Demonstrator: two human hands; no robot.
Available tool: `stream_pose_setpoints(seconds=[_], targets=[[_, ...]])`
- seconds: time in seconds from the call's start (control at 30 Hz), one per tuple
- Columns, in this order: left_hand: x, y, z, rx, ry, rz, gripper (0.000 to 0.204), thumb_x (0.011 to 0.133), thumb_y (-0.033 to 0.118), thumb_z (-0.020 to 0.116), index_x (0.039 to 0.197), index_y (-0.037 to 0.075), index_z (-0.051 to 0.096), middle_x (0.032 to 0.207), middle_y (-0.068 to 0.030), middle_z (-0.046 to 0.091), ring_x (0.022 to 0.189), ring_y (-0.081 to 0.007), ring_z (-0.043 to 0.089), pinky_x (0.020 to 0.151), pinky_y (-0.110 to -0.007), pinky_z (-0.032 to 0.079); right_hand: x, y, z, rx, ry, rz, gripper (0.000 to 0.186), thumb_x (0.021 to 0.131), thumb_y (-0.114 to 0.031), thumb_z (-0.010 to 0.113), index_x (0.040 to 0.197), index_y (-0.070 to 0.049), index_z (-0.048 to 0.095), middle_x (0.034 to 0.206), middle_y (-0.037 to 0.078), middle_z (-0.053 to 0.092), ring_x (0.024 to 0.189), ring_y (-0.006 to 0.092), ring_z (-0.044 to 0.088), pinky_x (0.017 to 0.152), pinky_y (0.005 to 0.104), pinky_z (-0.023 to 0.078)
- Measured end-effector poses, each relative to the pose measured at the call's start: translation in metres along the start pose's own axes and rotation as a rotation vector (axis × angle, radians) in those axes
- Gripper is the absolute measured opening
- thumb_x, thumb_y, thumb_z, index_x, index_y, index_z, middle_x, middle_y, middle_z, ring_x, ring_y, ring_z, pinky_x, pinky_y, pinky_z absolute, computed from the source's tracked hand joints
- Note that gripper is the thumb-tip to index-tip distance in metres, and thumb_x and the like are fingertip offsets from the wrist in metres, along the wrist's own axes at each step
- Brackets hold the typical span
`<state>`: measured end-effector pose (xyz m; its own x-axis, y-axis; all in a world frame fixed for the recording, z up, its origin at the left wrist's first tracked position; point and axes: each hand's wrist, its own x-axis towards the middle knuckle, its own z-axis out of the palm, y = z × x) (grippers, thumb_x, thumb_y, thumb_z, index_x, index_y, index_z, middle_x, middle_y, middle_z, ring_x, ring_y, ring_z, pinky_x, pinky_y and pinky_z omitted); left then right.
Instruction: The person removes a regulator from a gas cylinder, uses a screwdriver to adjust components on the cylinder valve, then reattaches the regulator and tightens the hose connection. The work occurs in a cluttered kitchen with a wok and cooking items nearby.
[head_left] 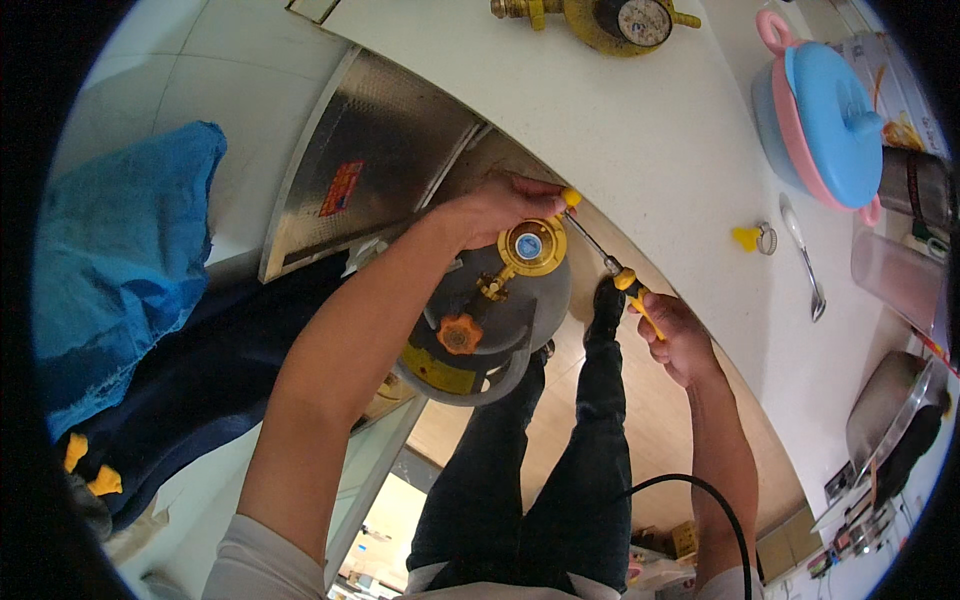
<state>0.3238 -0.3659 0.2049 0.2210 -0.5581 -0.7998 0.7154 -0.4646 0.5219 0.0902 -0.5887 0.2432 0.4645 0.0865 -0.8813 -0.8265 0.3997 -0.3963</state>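
Observation:
My left hand point(515, 205) is closed on a small yellow fitting point(570, 197) beside the brass regulator point(545, 250), which sits on a grey gas cylinder point(470, 290) with an orange valve knob point(459, 332). My right hand point(668, 335) grips a screwdriver point(628, 284) with a yellow and black handle. Its shaft reaches up to the yellow fitting at my left fingertips; whether the tip is engaged I cannot tell.
A white counter point(700, 150) holds an old regulator point(620, 22), a blue-and-pink pot point(825, 120), a yellow-handled clamp point(757, 238), a spoon point(800, 250) and pans point(885, 405). A foil-lined cabinet door point(380, 130) stands open; blue cloth point(130, 250) lies at left.

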Motion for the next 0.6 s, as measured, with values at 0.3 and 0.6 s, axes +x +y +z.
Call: stream_pose_setpoints(seconds=[0.3,0.6], targets=[[-0.009,0.012,0.008,0.024,0.051,-0.044,0.033,0.100,0.016,0.068,0.130,0.003,0.068,0.121,-0.0067,0.073,0.105,-0.0131,0.069,0.094,-0.027,0.058,-0.001,0.026,0.007,-1.009,0.559,-0.635,0.044,0.100,-0.036,0.069,0.132,-0.006,0.067,0.105,0.009,0.073,0.089,0.0175,0.067,0.087,0.0326,0.054],[-0.010,0.010,0.007,-0.027,0.053,-0.032,0.039,0.099,0.018,0.071,0.134,0.002,0.065,0.120,-0.0064,0.073,0.106,-0.0124,0.069,0.094,-0.027,0.058,0.003,0.004,-0.009,0.350,-0.111,0.099,0.041,0.102,-0.036,0.061,0.121,-0.001,0.066,0.100,0.007,0.070,0.070,0.0092,0.055,0.061,0.0211,0.049]])
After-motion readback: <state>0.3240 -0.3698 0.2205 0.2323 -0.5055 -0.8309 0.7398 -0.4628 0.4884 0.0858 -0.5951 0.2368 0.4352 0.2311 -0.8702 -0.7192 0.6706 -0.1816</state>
